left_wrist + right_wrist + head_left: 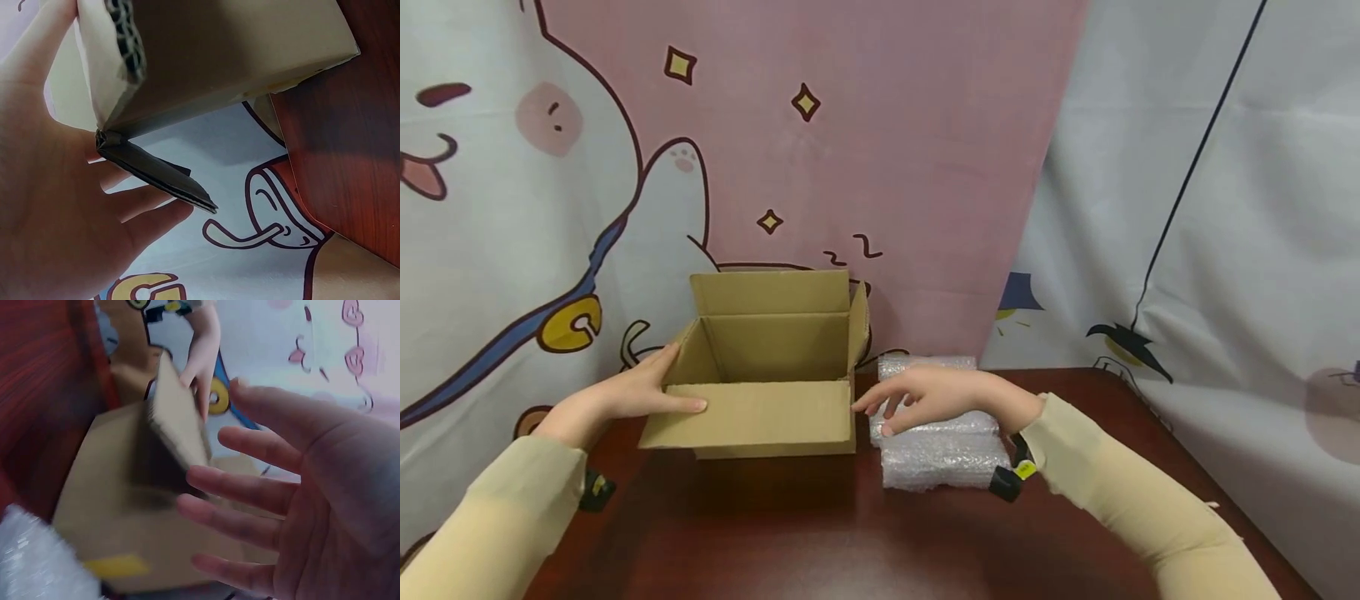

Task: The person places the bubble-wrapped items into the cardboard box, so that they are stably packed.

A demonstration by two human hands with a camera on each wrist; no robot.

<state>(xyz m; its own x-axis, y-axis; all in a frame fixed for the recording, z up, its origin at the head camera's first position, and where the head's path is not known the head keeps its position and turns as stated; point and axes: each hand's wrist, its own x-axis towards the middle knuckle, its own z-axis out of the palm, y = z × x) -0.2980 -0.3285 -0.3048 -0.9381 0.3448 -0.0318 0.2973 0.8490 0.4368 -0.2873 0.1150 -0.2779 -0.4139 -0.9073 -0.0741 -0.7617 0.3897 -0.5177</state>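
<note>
- At 6 o'clock from the open cardboard box (pixel 778 346), nearest the wearer, is the dark red tabletop (pixel 812 550).
- At 4 o'clock, the nearest bubble-wrap bundle (pixel 943 462) lies beside the box; more bubble wrap lies behind it.
- On the 6 o'clock side, the front flap (pixel 760 421) tilts outward.
- At 9 o'clock, the left hand (pixel 643 392) is spread, fingers fairly straight, thumb on the front flap and fingers against the side flap (pixel 159 175), seemingly steadying the box.
- At 3 o'clock, the right hand (pixel 928 396) hangs loosely open, holding nothing; contact with the box, I cannot tell.
- At 12 o'clock, the back flap (pixel 771 293) stands up. The step looks like readying the box; the next move calls for keeping the flaps off its mouth.
- Beyond hangs printed cloth (pixel 887 167).
</note>
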